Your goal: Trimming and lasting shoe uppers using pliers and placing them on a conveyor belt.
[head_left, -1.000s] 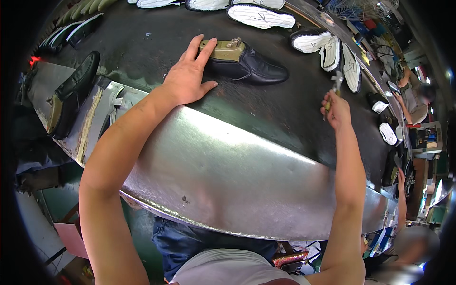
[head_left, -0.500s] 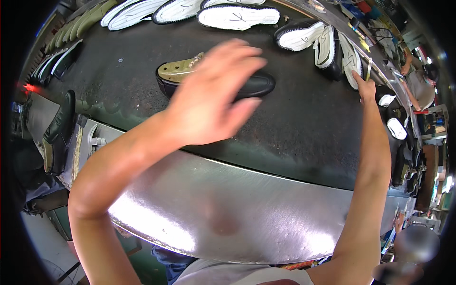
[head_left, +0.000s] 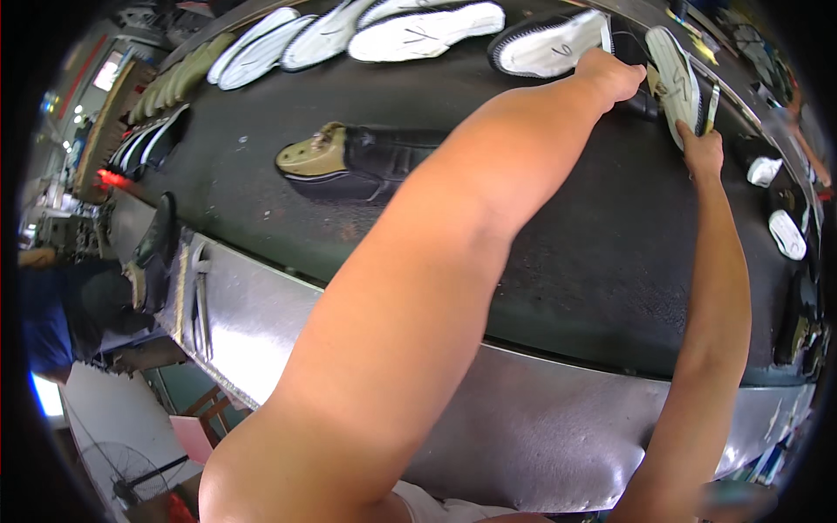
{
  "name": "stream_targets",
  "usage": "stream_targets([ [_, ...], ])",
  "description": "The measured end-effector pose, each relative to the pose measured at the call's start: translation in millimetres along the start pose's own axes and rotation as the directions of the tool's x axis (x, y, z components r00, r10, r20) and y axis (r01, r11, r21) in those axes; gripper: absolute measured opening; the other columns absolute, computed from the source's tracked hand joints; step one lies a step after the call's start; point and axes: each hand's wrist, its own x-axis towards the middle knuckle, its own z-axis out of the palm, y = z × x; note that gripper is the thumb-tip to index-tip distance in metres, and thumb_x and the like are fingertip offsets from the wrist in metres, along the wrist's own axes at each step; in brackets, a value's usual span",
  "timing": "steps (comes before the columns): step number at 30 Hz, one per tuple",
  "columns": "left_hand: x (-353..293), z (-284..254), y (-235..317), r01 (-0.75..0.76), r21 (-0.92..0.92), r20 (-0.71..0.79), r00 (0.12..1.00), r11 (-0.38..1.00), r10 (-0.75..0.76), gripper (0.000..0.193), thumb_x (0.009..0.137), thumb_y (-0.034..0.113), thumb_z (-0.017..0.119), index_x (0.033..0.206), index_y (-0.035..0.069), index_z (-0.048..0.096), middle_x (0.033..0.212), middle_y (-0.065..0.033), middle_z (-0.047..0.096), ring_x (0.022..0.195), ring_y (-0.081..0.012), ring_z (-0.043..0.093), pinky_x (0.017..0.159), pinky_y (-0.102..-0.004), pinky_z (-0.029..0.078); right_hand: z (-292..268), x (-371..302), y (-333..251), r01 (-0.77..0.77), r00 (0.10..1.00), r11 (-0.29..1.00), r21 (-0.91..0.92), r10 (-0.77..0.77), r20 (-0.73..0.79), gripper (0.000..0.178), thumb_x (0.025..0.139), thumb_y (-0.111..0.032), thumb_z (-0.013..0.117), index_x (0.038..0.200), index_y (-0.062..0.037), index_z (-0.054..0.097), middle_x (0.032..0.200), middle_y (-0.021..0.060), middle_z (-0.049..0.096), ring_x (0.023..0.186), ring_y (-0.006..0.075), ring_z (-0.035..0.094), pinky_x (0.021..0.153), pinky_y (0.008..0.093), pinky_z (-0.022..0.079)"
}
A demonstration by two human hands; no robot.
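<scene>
My left hand [head_left: 613,78] reaches across to the far right of the table, its fingers closed on a dark shoe [head_left: 643,106] that they partly cover. My right hand [head_left: 703,155] grips the near end of a shoe with a white, pen-marked sole [head_left: 675,74] facing up. A thin pale yellow strip [head_left: 714,103] stands up at the same hand; whether it is held, I cannot tell. Another white-soled shoe [head_left: 551,48] lies upside down left of my left hand. Behind my left forearm, a black shoe with a tan heel part [head_left: 318,161] rests on its side or sole, partly hidden.
White-soled shoes [head_left: 427,31] line the table's far edge, with olive pieces [head_left: 181,78] at the far left. A hammer [head_left: 201,296] lies on the metal front ledge [head_left: 558,427]. More shoes [head_left: 787,234] stand at the right. A person [head_left: 806,144] is beyond the table.
My left hand has swung from above the black and tan shoe to the shoes at the far right. The white-soled shoe at my right hand now stands apart from the others. The view has shifted.
</scene>
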Motion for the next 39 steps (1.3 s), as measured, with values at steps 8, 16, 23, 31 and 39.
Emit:
stream_targets([
  [8,-242.3,-165.9,-86.5,0.030,-0.747,0.220,0.954,0.664,0.205,0.059,0.098,0.035,0.058,0.141,-0.003,0.044,0.139,-0.0193,0.053,0.124,-0.0278,0.055,0.108,-0.0423,0.043,11.7,10.4,0.9,0.020,1.000,1.000,0.014,-0.020,-0.022,0.086,0.076,-0.051,0.075,0.129,0.0105,0.049,0.118,0.0279,0.063,0.109,0.0363,0.065,0.093,0.0407,0.051],
  [16,-518.2,-303.4,-218.7,-0.104,0.178,-0.399,0.901,0.978,0.169,0.056,0.089,0.025,0.072,0.129,-0.009,0.053,0.118,-0.0127,0.065,0.108,-0.0175,0.058,0.098,-0.0321,0.044,-59.3,-92.5,-17.4,-0.483,0.850,0.622,0.617,0.162,0.502,0.038,0.084,-0.026,0.076,0.114,-0.0052,0.063,0.101,0.0071,0.065,0.082,0.0218,0.062,0.061,0.0394,0.051],
  [23,-536.7,-273.9,-224.0,-0.163,0.768,-0.418,0.604,0.619,0.679,0.074,0.079,0.021,0.080,0.139,-0.005,0.045,0.140,-0.0240,0.049,0.132,-0.0318,0.047,0.108,-0.0390,0.040,-204.1,-276.0,-53.5,-0.668,0.714,0.084,0.739,-0.204,0.669,0.040,0.094,-0.025,0.067,0.124,-0.0037,0.054,0.099,0.0114,0.066,0.079,0.0245,0.067,0.050,0.0277,0.050],
  [31,-580.5,-130.2,-192.9,-0.322,-0.874,-0.279,0.946,0.364,0.166,0.094,0.084,0.037,0.079,0.154,0.015,0.019,0.149,-0.0190,0.035,0.140,-0.0331,0.032,0.112,-0.0474,0.033,-311.0,-593.7,-8.8,-0.571,0.369,0.653,0.498,-0.339,0.866,0.075,0.079,-0.018,0.077,0.142,0.0015,0.040,0.119,0.0119,0.060,0.098,0.0201,0.064,0.066,0.0286,0.055],
  [39,-640.0,-72.5,-305.1,-0.400,-0.683,-0.208,0.909,0.611,0.362,0.078,0.085,0.009,0.077,0.148,0.010,0.032,0.128,-0.0094,0.054,0.117,-0.0187,0.053,0.102,-0.0340,0.044,-271.7,-718.2,99.8,-0.269,0.566,0.656,0.705,-0.485,0.667,0.032,0.091,-0.019,0.068,0.114,0.0007,0.056,0.090,0.0039,0.065,0.082,0.0099,0.060,0.077,0.0268,0.050],
])
